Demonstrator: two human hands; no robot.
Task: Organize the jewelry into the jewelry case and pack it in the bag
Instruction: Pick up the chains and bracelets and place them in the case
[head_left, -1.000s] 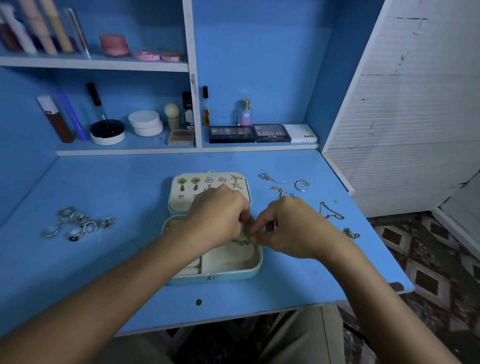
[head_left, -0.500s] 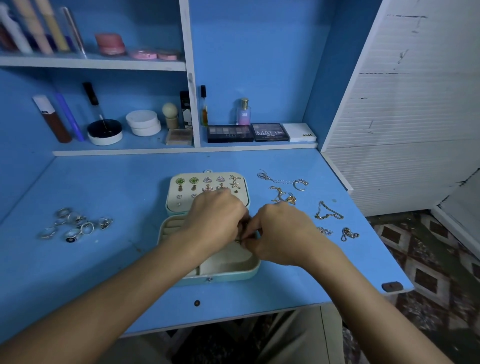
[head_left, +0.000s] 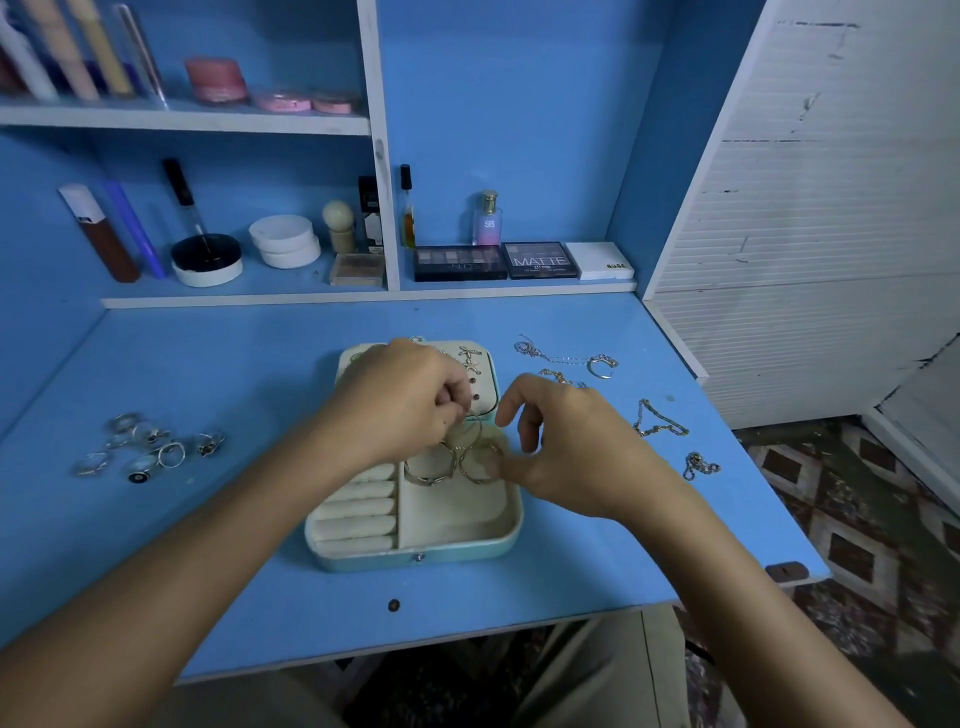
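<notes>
Setting: a blue desk (head_left: 218, 519) with blue shelves behind it and a white slatted panel (head_left: 831, 208) to the right.
Shelf items: tubes, round white jars (head_left: 284, 241), a small bottle (head_left: 487, 217) and flat makeup palettes (head_left: 496, 261) along the lower shelf.
Far left of desk: a loose cluster of rings (head_left: 148, 447) lying well apart from the case.
Jewelry case (head_left: 415, 551): open near the desk's middle, pale lining, raised lid (head_left: 480, 379) at the back carrying earrings; ring rolls fill its left compartment, and a wider tray sits to the right.
Left hand (head_left: 400, 397): above the back of the case, fingers curled together, pinching thin hoops (head_left: 467, 434) that hang down from the fingertips.
Bangles (head_left: 452, 465): two round ones lie side by side at the back of the right tray, just below the pinched hoops.
Right hand (head_left: 566, 441): beside the case's right edge, fingers loosely bent and spread apart; the thumb tip touches or nearly touches the right bangle, which I cannot tell for sure.
Right of desk: several chains (head_left: 660, 421) and a necklace (head_left: 566, 358) spread out on the surface, apart from the case.
</notes>
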